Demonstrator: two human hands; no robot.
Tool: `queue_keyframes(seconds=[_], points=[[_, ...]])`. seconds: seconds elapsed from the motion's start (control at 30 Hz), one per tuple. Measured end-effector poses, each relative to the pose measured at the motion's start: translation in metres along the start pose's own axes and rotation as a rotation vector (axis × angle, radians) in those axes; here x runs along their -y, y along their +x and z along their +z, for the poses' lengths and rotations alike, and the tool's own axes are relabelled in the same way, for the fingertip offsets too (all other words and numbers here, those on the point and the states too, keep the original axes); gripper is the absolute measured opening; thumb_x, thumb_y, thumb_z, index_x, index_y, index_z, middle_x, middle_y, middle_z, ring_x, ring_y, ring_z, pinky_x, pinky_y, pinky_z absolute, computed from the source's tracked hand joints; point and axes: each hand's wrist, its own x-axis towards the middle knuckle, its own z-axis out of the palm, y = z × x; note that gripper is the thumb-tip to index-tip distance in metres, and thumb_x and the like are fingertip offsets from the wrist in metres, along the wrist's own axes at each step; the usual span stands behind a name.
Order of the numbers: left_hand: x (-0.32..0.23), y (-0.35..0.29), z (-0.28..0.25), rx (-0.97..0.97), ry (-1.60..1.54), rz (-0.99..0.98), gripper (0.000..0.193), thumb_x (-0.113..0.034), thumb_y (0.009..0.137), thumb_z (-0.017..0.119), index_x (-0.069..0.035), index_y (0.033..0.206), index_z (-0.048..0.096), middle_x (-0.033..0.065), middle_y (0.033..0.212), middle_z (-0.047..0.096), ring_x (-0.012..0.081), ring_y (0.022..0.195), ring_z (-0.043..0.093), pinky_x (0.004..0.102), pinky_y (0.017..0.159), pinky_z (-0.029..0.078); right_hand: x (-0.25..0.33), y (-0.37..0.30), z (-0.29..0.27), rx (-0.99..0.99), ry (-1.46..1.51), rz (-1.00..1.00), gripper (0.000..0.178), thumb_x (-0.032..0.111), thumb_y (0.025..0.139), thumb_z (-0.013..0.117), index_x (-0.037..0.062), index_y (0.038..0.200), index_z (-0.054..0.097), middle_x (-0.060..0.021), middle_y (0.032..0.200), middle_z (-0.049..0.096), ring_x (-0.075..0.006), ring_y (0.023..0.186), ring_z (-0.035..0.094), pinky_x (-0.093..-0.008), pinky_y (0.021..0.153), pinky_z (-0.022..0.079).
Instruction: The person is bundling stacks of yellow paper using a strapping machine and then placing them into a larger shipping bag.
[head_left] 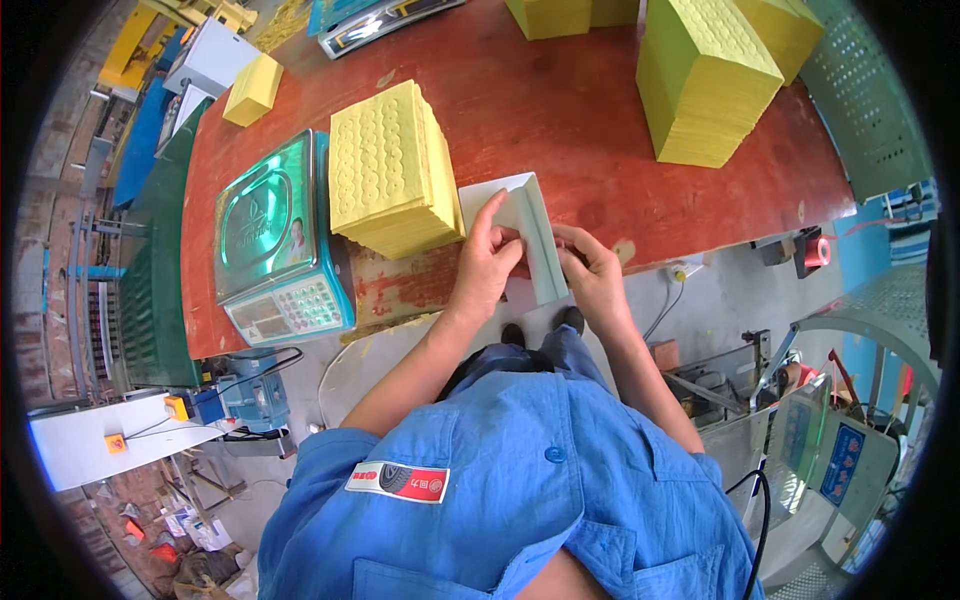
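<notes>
Both hands, left (pixel 487 262) and right (pixel 590 268), pinch a half-folded pale grey-white paper sheet (pixel 525 225) at the red wooden tabletop's (pixel 560 110) edge. It holds nothing yet. The nearest stack of embossed yellow paper (pixel 390 170) sits just left of it, unwrapped.

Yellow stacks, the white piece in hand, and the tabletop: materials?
Yellow stack: likely thin paper sheets, matte, embossed with dot rows; layered edges show. White folded sheet under the left hand and right hand: probably paper or thin card, creased. Table: red-painted board, worn at the edge.
</notes>
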Motion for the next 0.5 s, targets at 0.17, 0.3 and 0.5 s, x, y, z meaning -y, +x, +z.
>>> queue_keyframes(seconds=[0.17,0.3,0.5], points=[[-0.001,-0.003,-0.003,0.037,-0.053,-0.037,0.029,-0.003,0.093,0.055,-0.006,0.122,0.055,0.0035,0.091,0.06,0.0107,0.081,0.06,0.0263,0.072,0.053,0.001,-0.003,0.006,0.014,0.006,-0.052,0.031,0.001,0.09,0.055,0.0005,0.121,0.062,-0.008,0.102,0.064,-0.0123,0.081,0.061,-0.0255,0.07,0.051],[-0.006,-0.001,-0.003,0.046,-0.123,-0.105,0.021,-0.013,0.093,0.064,-0.006,0.113,0.06,0.0001,0.092,0.059,0.0089,0.084,0.057,0.0246,0.077,0.05,0.01,-0.004,0.01,0.013,-0.041,-0.025,0.031,0.001,0.09,0.055,-0.0001,0.121,0.062,-0.0094,0.104,0.064,-0.0138,0.081,0.063,-0.0273,0.071,0.053],[-0.004,0.002,-0.003,0.042,-0.146,-0.094,0.028,-0.021,0.089,0.072,-0.007,0.11,0.058,0.0,0.095,0.058,0.009,0.087,0.055,0.0249,0.077,0.048,0.014,-0.004,0.012,0.005,-0.112,-0.082,0.032,0.002,0.089,0.056,0.001,0.12,0.062,-0.0105,0.102,0.063,-0.0157,0.082,0.064,-0.0283,0.071,0.053]])
